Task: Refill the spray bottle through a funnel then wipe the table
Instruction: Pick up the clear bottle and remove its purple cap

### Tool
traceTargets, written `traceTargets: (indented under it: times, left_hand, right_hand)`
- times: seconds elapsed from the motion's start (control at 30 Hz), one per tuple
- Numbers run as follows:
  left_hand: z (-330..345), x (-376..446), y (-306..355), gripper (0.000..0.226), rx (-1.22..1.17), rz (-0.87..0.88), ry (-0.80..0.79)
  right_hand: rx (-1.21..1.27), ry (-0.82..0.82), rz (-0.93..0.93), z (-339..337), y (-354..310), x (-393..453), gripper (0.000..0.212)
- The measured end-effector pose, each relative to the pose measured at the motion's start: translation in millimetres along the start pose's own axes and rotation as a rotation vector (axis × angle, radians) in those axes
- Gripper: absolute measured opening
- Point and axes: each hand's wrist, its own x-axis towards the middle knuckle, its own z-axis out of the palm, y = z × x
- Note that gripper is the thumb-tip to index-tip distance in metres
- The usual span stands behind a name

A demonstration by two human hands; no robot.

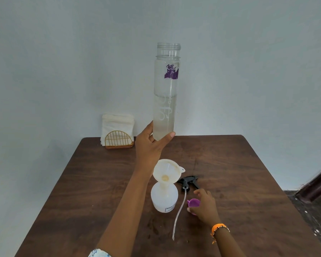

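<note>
Head view: the left hand (150, 143) is holding a tall, clear, uncapped plastic bottle (166, 93) upright above the dark brown wooden tabletop (248, 173), its fingers (170, 135) curling round the bottle's base, thumb on the near side. The bottle is showing clear liquid to roughly half its height and a torn purple label (171, 72) near the neck. Below it, a white translucent spray bottle (164, 198) is standing on the tabletop with a cream plastic funnel (166, 170) sitting in its neck. Just beside it, on the right, the black trigger spray head (188, 181) is lying on the tabletop, its pale dip tube (179, 212) trailing toward the near edge. The right hand (205, 205), wearing an orange beaded wristband (219, 229), is resting over a small purple cap (193, 203), fingers loosely bent around it; whether they are actually pinching it cannot be told. At the far left corner, a gold wire holder (119, 140) is carrying a stack of white napkins (117, 125).
</note>
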Motion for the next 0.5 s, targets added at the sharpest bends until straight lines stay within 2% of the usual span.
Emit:
traceTargets:
  times: [0.13, 0.27, 0.4, 0.5]
  left_hand:
    - [-0.4, -0.5, -1.4, 0.038, -0.01, 0.001, -0.007]
    - [-0.2, 0.1, -2.4, 0.037, -0.019, -0.009, -0.011]
    - [0.2, 0.7, -2.7, 0.038, -0.012, -0.012, -0.019]
    - [-0.3, 1.3, -3.7, 0.044, 0.029, 0.0, -0.017]
  right_hand:
    - [0.161, 0.11, -0.091, -35.4, -26.6, 2.6, 0.038]
    - [0.356, 0.186, -0.213, -90.9, -82.7, -6.3, 0.019]
    - [0.579, 0.226, -0.372, -139.6, -143.6, -17.1, 0.016]
    - [0.708, 0.252, -0.492, -166.3, -185.7, -23.7, 0.028]
